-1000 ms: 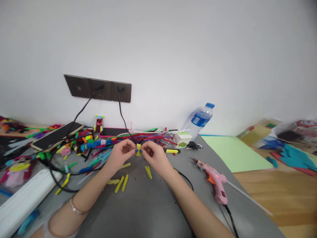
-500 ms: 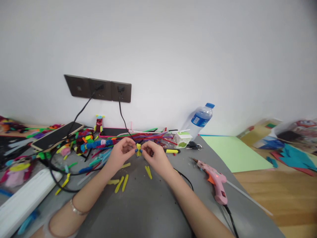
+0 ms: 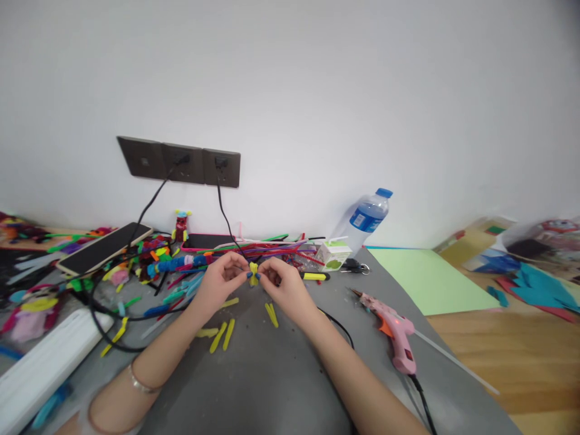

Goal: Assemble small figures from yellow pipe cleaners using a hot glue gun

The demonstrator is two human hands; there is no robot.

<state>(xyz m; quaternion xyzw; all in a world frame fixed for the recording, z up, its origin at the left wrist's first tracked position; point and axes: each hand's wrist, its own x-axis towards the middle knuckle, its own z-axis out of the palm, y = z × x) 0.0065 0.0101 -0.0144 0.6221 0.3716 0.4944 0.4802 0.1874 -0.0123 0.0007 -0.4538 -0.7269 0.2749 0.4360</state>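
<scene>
A small yellow fuzzy piece [image 3: 254, 273] is held between both hands above the grey table [image 3: 254, 386]. My left hand [image 3: 223, 282] pinches its left side with thumb and fingertips. On its right side, my right hand [image 3: 284, 285] grips it the same way. Short yellow strips [image 3: 229, 334] lie on the table below my left hand, and another yellow pair [image 3: 271, 315] lies below my right hand. The fingertips partly cover the held piece.
A pink glue gun [image 3: 395, 332] lies at the right, with a bottle [image 3: 369, 216] and small box [image 3: 334, 254] behind. Coloured pipe cleaners, a phone [image 3: 104, 249], black cables and a white bar [image 3: 52, 359] crowd the left. Green paper [image 3: 430, 281] overhangs the right edge.
</scene>
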